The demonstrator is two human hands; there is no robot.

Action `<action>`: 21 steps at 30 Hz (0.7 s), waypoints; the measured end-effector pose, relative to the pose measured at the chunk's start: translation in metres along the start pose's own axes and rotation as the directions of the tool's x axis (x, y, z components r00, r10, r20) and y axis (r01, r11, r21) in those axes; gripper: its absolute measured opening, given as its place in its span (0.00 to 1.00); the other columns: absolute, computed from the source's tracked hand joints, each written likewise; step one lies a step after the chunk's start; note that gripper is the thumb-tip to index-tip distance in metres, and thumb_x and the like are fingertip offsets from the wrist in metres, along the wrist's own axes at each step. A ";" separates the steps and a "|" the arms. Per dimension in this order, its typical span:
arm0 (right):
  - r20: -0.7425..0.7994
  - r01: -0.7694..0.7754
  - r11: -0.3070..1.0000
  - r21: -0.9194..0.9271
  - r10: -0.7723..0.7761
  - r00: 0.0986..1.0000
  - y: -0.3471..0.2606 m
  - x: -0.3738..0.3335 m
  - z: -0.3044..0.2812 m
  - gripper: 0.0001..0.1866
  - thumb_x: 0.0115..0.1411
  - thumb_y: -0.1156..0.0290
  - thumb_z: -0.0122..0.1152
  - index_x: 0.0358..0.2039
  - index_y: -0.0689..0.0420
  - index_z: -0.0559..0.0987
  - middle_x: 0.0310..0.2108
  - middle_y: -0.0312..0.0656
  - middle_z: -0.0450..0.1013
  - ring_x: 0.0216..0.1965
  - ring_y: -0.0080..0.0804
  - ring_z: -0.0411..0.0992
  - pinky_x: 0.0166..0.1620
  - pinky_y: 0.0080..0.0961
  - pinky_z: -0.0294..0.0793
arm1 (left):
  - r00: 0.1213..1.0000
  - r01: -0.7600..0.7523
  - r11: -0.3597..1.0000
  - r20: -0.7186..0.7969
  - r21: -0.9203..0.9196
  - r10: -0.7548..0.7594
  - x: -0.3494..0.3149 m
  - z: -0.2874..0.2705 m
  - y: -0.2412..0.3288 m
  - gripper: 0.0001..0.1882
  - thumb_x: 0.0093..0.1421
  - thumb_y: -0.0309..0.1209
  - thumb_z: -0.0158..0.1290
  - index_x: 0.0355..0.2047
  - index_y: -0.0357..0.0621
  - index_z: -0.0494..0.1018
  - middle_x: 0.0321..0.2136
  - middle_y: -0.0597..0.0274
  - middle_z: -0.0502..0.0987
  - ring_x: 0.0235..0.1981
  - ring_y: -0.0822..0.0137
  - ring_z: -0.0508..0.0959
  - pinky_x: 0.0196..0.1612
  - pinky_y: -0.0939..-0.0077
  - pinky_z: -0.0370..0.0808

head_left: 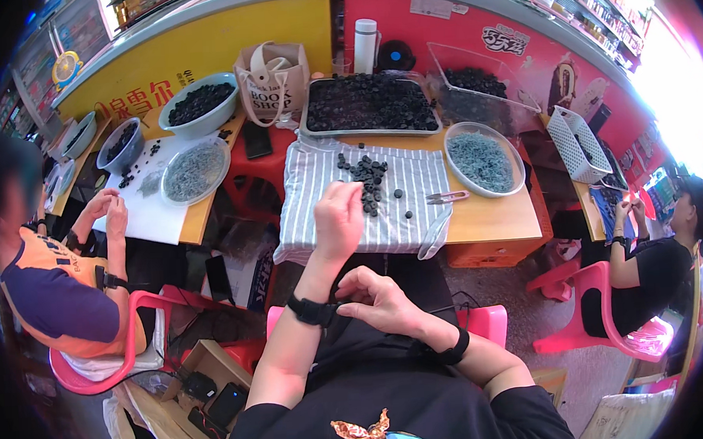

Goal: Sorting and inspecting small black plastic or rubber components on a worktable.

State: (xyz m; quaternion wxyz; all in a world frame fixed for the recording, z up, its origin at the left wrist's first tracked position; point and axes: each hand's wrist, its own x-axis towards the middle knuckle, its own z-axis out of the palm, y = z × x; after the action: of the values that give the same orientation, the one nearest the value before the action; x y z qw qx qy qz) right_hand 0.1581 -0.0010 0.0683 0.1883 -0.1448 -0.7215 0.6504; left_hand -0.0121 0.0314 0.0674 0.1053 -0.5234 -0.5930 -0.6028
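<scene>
My left hand (339, 214) is raised in a fist over the near edge of a grey-and-white striped cloth (307, 198); the inside of the fist is hidden. Around that wrist sits a black wristband (312, 310). My right hand (381, 301) reaches across to it, with curled fingers and thumb at the band's edge. Small black round pieces (371, 175) lie loose on the cloth, just beyond my left hand. A pair of thread snips (447, 198) rests at the cloth's right edge. Farther right is a white bowl of grey-green shreds (484, 161).
Behind the cloth stands a tray heaped with black pieces (371, 131), with a canvas bag (273, 80) and white bottle (365, 45) nearby. A phone (258, 142) lies on a red stool. People work at both sides, in pink chairs (153, 309). An open cardboard box (205, 378) stands low left.
</scene>
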 end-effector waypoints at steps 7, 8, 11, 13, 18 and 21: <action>-0.361 0.053 0.828 -0.558 -0.300 0.883 0.014 0.027 -0.077 0.09 0.53 0.78 0.67 0.35 0.61 0.77 0.29 0.46 0.73 0.27 0.39 0.75 0.30 0.30 0.73 | 0.937 0.350 0.899 0.091 -0.262 -0.337 -0.015 -0.012 -0.015 0.06 0.63 0.20 0.54 0.38 0.32 0.78 0.29 0.60 0.78 0.27 0.73 0.77 0.31 0.81 0.73; -0.366 0.027 0.791 -0.612 -0.313 0.876 0.019 0.037 -0.094 0.08 0.54 0.77 0.65 0.35 0.61 0.77 0.30 0.47 0.73 0.29 0.42 0.75 0.32 0.33 0.73 | 0.936 0.351 0.898 0.090 -0.266 -0.340 -0.018 -0.011 -0.015 0.06 0.63 0.20 0.54 0.38 0.32 0.78 0.29 0.60 0.78 0.27 0.73 0.77 0.31 0.81 0.73; -0.343 0.016 0.679 -0.734 -0.391 0.854 0.019 0.070 -0.125 0.07 0.53 0.79 0.62 0.35 0.62 0.77 0.31 0.48 0.73 0.34 0.48 0.73 0.37 0.38 0.72 | 0.986 0.154 0.984 0.082 -0.092 -0.147 -0.024 -0.006 -0.006 0.06 0.60 0.17 0.53 0.37 0.33 0.77 0.29 0.49 0.77 0.28 0.53 0.79 0.30 0.68 0.74; -0.228 0.090 0.542 -0.836 -0.492 0.840 0.019 0.093 -0.134 0.07 0.50 0.81 0.59 0.32 0.62 0.77 0.31 0.48 0.73 0.37 0.52 0.72 0.40 0.42 0.71 | 0.986 0.129 0.989 0.116 -0.066 -0.121 -0.030 -0.005 -0.001 0.06 0.59 0.17 0.53 0.37 0.33 0.77 0.29 0.50 0.77 0.28 0.52 0.79 0.31 0.67 0.74; -0.001 0.135 0.379 -0.915 -0.337 0.942 0.038 0.111 -0.148 0.07 0.44 0.82 0.57 0.27 0.61 0.75 0.31 0.50 0.73 0.36 0.56 0.71 0.40 0.44 0.71 | 0.962 0.205 0.972 0.206 -0.119 -0.178 -0.043 -0.001 0.007 0.07 0.59 0.16 0.53 0.37 0.34 0.76 0.28 0.51 0.76 0.27 0.52 0.78 0.29 0.66 0.74; -0.051 0.102 0.414 -0.905 -0.343 0.938 0.028 0.101 -0.143 0.07 0.48 0.82 0.59 0.31 0.62 0.77 0.30 0.48 0.72 0.36 0.51 0.72 0.40 0.38 0.73 | 0.937 0.301 0.937 0.236 -0.176 -0.256 -0.050 0.001 0.004 0.08 0.60 0.17 0.53 0.39 0.34 0.76 0.27 0.53 0.76 0.26 0.61 0.79 0.28 0.70 0.73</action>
State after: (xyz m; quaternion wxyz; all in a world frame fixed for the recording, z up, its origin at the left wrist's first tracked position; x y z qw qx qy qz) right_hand 0.1330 0.1748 0.0608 0.2504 -0.1975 -0.9400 0.1216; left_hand 0.0128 0.0061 0.0318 -0.1003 -0.5023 -0.6023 -0.6123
